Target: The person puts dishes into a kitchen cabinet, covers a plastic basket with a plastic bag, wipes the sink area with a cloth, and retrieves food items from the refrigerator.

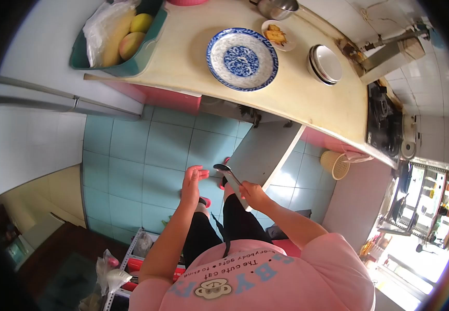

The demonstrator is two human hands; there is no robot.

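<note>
A shiny metal spoon [227,173] with a rounded bowl is gripped in the right hand [252,194] above square blue floor tiles [166,145]; the left hand [193,181] is held open and empty. "The cute cat" is printed on the pink shirt [255,274].

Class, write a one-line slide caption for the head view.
Right hand holding a spoon, left hand open, beside an open cupboard door at a counter bearing a blue-and-white plate.

Spoon [227,171]: glossy metal is seen.
Plate [241,59]: glazed, glossy ceramic is shown.
Floor [167,145]: smooth, shiny tile is seen.
</note>
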